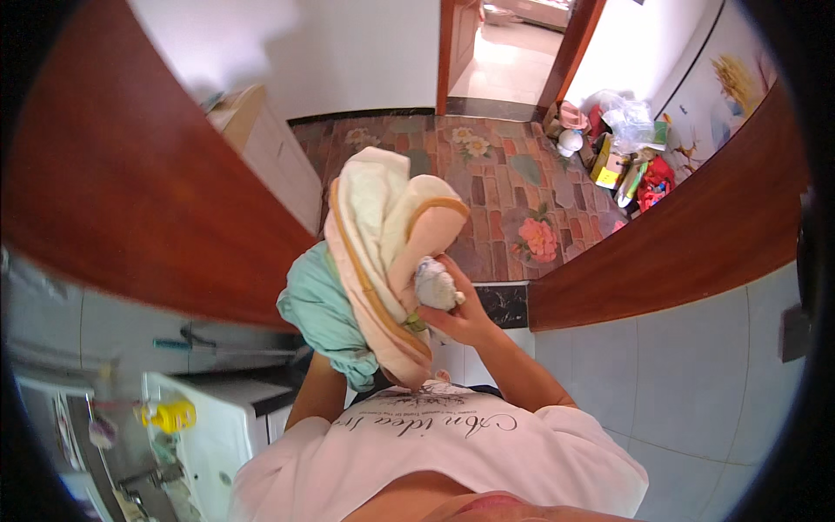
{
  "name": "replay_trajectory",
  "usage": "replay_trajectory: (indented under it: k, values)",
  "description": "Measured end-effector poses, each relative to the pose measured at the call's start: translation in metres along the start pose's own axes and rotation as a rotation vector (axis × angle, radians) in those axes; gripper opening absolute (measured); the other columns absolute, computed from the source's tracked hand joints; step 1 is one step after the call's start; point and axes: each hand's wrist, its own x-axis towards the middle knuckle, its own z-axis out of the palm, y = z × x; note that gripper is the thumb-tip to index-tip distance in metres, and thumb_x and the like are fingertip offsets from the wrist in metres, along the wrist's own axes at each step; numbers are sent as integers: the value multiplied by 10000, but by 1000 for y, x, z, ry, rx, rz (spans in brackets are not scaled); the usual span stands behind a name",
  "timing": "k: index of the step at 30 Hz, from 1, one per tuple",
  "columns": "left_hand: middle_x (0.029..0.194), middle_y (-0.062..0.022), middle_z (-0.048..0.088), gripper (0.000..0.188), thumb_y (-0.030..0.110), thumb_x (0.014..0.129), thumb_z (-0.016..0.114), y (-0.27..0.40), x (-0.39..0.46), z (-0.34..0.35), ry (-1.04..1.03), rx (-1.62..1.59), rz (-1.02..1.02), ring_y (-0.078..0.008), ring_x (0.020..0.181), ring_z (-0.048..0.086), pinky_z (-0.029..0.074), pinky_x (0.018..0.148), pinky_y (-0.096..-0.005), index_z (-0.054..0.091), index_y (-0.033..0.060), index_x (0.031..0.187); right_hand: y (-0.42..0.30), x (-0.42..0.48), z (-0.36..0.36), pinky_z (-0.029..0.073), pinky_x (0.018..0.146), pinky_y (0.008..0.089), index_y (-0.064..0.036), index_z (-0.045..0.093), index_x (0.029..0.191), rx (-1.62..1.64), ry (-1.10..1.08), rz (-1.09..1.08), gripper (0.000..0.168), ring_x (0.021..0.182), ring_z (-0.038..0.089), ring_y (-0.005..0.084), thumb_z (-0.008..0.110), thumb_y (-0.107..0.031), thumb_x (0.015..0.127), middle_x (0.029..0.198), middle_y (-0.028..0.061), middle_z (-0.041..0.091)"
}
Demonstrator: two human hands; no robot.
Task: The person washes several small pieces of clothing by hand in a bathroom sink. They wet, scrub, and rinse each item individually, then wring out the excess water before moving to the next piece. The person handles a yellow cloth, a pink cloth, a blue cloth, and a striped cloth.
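A bundle of cloth is held up in front of my chest. It is made up of a folded pale cream and pink fabric (381,215) with tan edging and a crumpled mint-green cloth (319,300) on its left. My left forearm goes in under the bundle, which hides the hand. At the bundle's right side my right hand (460,303) has its fingers and thumb around a small wadded white-grey cloth (435,285), possibly a rolled sock. That wad is against the pink side of the folded fabric.
Before me is a doorway with brown wooden frame sides (652,280) and a dark threshold (505,305). Beyond lies a brick-and-flower patterned floor (483,248), with a white cabinet (280,163) at left and piled bags and boxes (620,150) at right. A white washbasin (215,430) holds a yellow bottle (171,415).
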Motion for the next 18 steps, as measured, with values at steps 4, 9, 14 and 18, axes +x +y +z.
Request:
replay_trajectory:
  k: [4, 9, 14, 18]
  values:
    - [1141, -70, 492, 427, 367, 882, 399, -3, 78, 9, -29, 26, -58, -227, 1010, 487, 388, 892, -370, 451, 49, 1164, 13, 69, -38, 336, 847, 285, -5, 460, 1081, -47, 16, -56, 483, 966, 429, 166, 670, -101, 657, 1050, 66, 428]
    - [1139, -69, 493, 422, 360, 883, 400, -5, 196, 38, -148, 45, -157, -223, 1007, 487, 389, 891, -364, 452, 48, 1162, 31, 128, -84, 341, 856, 286, 15, 449, 1119, -314, 106, -218, 545, 986, 441, 177, 693, -123, 652, 1060, 98, 450]
    - [1137, -68, 494, 416, 354, 884, 401, -32, 273, 98, -303, 99, -325, -218, 1005, 488, 390, 889, -359, 453, 47, 1160, 14, 140, -134, 387, 780, 290, 0, 453, 1119, -248, 353, -101, 578, 912, 494, 231, 719, -151, 628, 1038, 110, 493]
    - [1136, -67, 495, 412, 349, 885, 402, -58, 297, 139, -402, 125, -438, -215, 1003, 489, 391, 888, -355, 454, 46, 1158, 2, 141, -167, 382, 796, 321, -5, 456, 1100, -426, 443, -272, 565, 916, 497, 230, 714, -133, 614, 1025, 109, 494]
